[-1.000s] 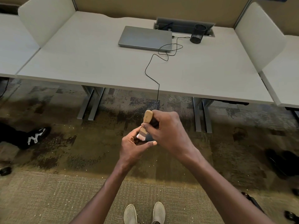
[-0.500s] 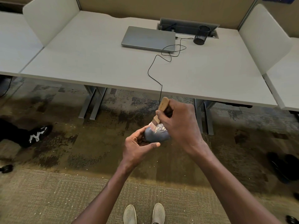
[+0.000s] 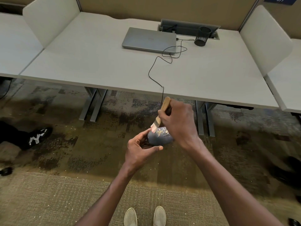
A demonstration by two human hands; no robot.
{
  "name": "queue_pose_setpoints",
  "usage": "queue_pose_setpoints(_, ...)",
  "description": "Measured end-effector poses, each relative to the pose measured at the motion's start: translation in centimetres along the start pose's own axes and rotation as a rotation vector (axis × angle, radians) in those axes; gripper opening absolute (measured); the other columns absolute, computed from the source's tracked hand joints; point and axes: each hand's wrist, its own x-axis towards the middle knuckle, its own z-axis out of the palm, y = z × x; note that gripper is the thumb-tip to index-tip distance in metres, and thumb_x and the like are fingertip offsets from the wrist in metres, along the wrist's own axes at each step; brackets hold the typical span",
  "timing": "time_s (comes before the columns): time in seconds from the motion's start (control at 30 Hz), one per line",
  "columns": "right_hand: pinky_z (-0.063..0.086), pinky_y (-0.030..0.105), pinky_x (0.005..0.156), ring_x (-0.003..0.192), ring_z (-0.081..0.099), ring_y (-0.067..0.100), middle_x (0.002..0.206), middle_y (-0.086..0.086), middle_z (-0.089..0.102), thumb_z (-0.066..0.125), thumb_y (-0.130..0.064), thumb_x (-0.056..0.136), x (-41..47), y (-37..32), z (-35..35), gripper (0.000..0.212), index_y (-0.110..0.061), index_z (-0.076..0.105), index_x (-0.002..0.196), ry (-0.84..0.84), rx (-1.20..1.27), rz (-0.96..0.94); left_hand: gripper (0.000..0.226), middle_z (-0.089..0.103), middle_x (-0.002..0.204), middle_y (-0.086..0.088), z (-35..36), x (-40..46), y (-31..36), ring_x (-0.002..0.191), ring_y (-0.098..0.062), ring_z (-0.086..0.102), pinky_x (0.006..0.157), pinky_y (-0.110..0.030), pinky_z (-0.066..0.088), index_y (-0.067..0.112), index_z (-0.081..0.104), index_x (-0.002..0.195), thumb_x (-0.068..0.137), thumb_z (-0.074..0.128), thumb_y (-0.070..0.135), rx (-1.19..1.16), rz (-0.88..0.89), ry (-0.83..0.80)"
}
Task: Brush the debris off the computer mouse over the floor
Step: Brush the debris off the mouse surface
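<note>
A closed laptop (image 3: 149, 40) and what looks like a mesh pen cup (image 3: 202, 36) sit on the desk (image 3: 81, 66).

One mouse (image 3: 158, 137), one brush (image 3: 160, 114), one laptop (image 3: 149, 40), two hands (both busy).

The mouse's (image 3: 158, 137) right end is hidden behind the right hand (image 3: 178, 123). The brush (image 3: 161, 114) handle is partly covered by that hand's grip. A dark shoe (image 3: 294, 222) is cut off at the lower right edge.
</note>
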Motion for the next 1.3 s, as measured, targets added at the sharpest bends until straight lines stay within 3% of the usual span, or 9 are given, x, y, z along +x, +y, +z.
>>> queue_pose_setpoints(0.13,0.049,0.018,0.047,0.053,0.063,0.009,0.061,-0.003,0.066,0.071,-0.022,0.092,0.3,0.4,-0.8,0.021,-0.014,0.066,0.073,0.058,-0.023,0.003,0.077,0.078,0.105,0.010,-0.1,0.1,-0.5,0.102,-0.011,0.075,0.083,-0.021,0.059,0.014,0.064,0.129,0.060,0.093,-0.003,-0.011,0.003,0.026)
queue_pose_setpoints(0.27,0.054,0.028,0.052,0.057,0.066,0.014,0.065,-0.001,0.068,0.072,-0.022,0.091,-0.1,-0.3,-0.8,0.019,-0.011,0.068,0.077,0.017,0.055,-0.012,0.074,0.079,0.101,0.011,0.0,0.3,-0.2,0.101,-0.010,0.075,0.082,-0.022,0.060,0.019,0.064,0.125,0.061,0.092,-0.005,-0.006,-0.015,0.023)
queue_pose_setpoints(0.47,0.054,0.033,0.055,0.057,0.063,0.016,0.063,0.000,0.065,0.072,-0.021,0.090,-1.0,-1.1,0.6,0.018,-0.011,0.068,0.076,-0.112,0.037,-0.032,0.062,0.079,0.104,-0.010,-0.1,0.4,0.1,0.099,-0.024,0.076,0.083,-0.028,0.061,0.002,0.067,0.124,0.067,0.090,0.000,0.031,-0.004,0.003)
queue_pose_setpoints(0.53,0.055,0.034,0.055,0.056,0.062,0.016,0.064,0.000,0.065,0.071,-0.022,0.091,-1.2,-1.1,0.9,0.018,-0.010,0.068,0.079,-0.108,0.020,-0.044,0.065,0.078,0.105,-0.010,-0.2,0.4,0.3,0.099,-0.020,0.076,0.084,-0.028,0.061,0.003,0.066,0.127,0.067,0.089,-0.002,0.040,0.003,0.008)
queue_pose_setpoints(0.67,0.051,0.017,0.051,0.053,0.059,0.010,0.064,-0.006,0.062,0.071,-0.022,0.094,-1.1,-1.2,0.5,0.017,-0.010,0.067,0.083,0.043,0.003,-0.095,0.076,0.077,0.111,-0.007,0.0,0.4,0.4,0.104,-0.014,0.075,0.088,-0.028,0.060,0.005,0.061,0.132,0.063,0.090,-0.007,0.005,-0.007,0.022)
queue_pose_setpoints(0.8,0.053,0.027,0.052,0.054,0.062,0.013,0.063,-0.003,0.064,0.070,-0.023,0.093,-0.9,-1.2,0.1,0.019,-0.011,0.066,0.079,0.028,0.054,-0.093,0.067,0.077,0.108,-0.008,-0.1,0.3,0.3,0.103,-0.018,0.075,0.086,-0.026,0.061,0.007,0.065,0.126,0.065,0.090,-0.005,0.007,-0.015,0.017)
queue_pose_setpoints(0.93,0.044,0.021,0.048,0.052,0.057,0.011,0.061,-0.004,0.062,0.071,-0.022,0.091,-0.9,-1.1,0.7,0.019,-0.013,0.066,0.076,-0.097,0.019,-0.066,0.065,0.078,0.108,-0.012,-0.2,0.3,0.3,0.102,-0.023,0.076,0.086,-0.029,0.061,0.001,0.064,0.128,0.069,0.089,-0.003,0.023,-0.011,-0.003)
queue_pose_setpoints(1.13,0.043,0.020,0.049,0.052,0.057,0.013,0.061,-0.002,0.063,0.071,-0.022,0.092,-0.4,-0.7,-0.6,0.019,-0.012,0.065,0.077,0.068,-0.026,-0.100,0.077,0.076,0.112,-0.003,0.1,0.5,0.6,0.102,-0.012,0.075,0.085,-0.024,0.060,0.004,0.061,0.133,0.063,0.090,-0.009,-0.016,-0.017,0.017)
queue_pose_setpoints(1.3,0.056,0.023,0.057,0.062,0.065,0.009,0.071,-0.004,0.068,0.075,-0.020,0.089,-1.3,-0.6,-0.7,0.011,-0.012,0.071,0.082,-0.248,0.120,-0.119,0.071,0.077,0.109,-0.011,-0.1,0.8,0.3,0.101,-0.019,0.075,0.089,-0.032,0.061,0.002,0.062,0.133,0.068,0.090,0.001,0.019,-0.018,0.005)
